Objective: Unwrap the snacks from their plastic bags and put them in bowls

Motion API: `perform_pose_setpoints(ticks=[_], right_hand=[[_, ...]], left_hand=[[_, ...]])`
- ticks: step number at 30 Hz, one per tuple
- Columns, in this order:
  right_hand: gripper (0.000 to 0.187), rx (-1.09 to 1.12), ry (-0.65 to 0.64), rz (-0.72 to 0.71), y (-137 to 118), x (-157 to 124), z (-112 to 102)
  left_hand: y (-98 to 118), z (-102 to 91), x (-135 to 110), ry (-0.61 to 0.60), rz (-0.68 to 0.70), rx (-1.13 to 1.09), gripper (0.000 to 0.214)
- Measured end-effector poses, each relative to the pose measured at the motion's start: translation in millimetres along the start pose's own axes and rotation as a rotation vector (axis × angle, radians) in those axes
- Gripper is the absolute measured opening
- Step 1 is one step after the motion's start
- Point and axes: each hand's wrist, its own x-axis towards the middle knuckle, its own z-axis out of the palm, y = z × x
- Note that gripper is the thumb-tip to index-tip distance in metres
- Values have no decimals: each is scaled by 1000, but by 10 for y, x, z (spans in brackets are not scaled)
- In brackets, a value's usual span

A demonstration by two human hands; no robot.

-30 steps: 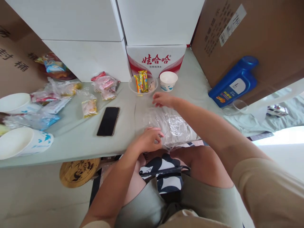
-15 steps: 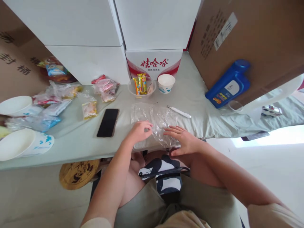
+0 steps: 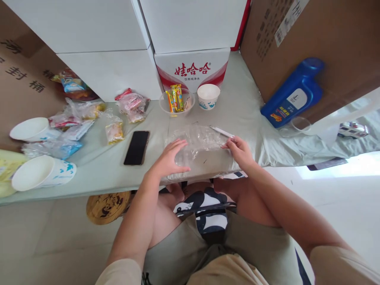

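Note:
A clear, crinkled plastic bag [image 3: 197, 144] lies flat near the table's front edge. My left hand [image 3: 171, 158] rests at the bag's left side, thumb and fingers spread apart. At the bag's right side, my right hand [image 3: 240, 151] has its fingertips pinched together on the thin plastic. Just beyond those fingers lies a slim white pen-like tool [image 3: 222, 131], partly behind the hand. A small dark sliver [image 3: 204, 161] shows on the near part of the bag.
A clear bowl [image 3: 166, 110] with yellow-wrapped sticks and a paper cup [image 3: 208, 95] stand by the boxes. Left are a phone [image 3: 137, 148], packaged snacks [image 3: 114, 132] and paper bowls [image 3: 59, 174]. A blue bottle [image 3: 292, 95] and toy car [image 3: 353, 130] are right.
My right hand has moved right and forward, closing its fingers on the bag's edge. My left hand has opened wider. The bag is spread flatter, and the whole view has shifted slightly.

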Motion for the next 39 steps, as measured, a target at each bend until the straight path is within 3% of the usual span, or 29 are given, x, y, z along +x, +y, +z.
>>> perform_pose_setpoints(ticks=[2, 4, 7, 10, 13, 15, 19, 23, 28, 32, 37, 39], right_hand=[[28, 99, 72, 65, 12, 40, 1], [32, 141, 100, 106, 24, 63, 10], [33, 133, 111, 108, 47, 68, 18], [30, 89, 127, 77, 77, 56, 19], [29, 37, 127, 81, 98, 59, 26], [30, 45, 130, 80, 103, 70, 36], [32, 118, 155, 34, 89, 79, 61], [34, 116, 119, 48, 52, 58, 84], [29, 112, 118, 76, 22, 56, 71], [29, -5, 121, 96, -1, 21, 29], [49, -12, -68, -9, 9, -119, 3], [46, -50, -48, -14, 25, -142, -11]], left_hand=[[5, 8, -33, -47, -5, 83, 95], [-17, 32, -42, -24, -17, 138, 73], [-56, 72, -18, 140, 6, 93, 25], [-42, 85, 2, 331, 90, -61, 23], [15, 78, -1, 427, 132, -201, 22], [40, 71, -3, 473, 45, -317, 21], [31, 51, 17, 671, -357, -680, 24], [38, 46, 50, 594, -537, -923, 30], [17, 98, 96, 622, -637, -746, 18], [-46, 123, 144, 620, -624, -583, 14], [-59, 127, 185, 564, -614, -578, 18], [-65, 121, 176, 526, -582, -580, 23]])
